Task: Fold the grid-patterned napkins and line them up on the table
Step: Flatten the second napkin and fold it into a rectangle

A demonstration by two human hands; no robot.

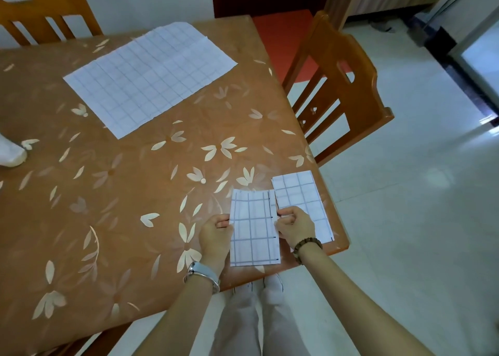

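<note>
A folded grid-patterned napkin (pixel 253 228) lies near the table's front right corner. My left hand (pixel 216 234) pinches its left edge and my right hand (pixel 295 230) pinches its right edge. A second folded napkin (pixel 299 193) lies just to the right, partly under my right hand, close to the table edge. An unfolded grid-patterned napkin (pixel 151 77) lies flat at the far side of the table.
The table (pixel 121 193) wears a brown cloth with a leaf print. A wooden chair (pixel 345 85) stands at the right side, another chair (pixel 35 7) at the far left. A white object (pixel 10 153) sits at the left edge. Pale tiled floor lies to the right.
</note>
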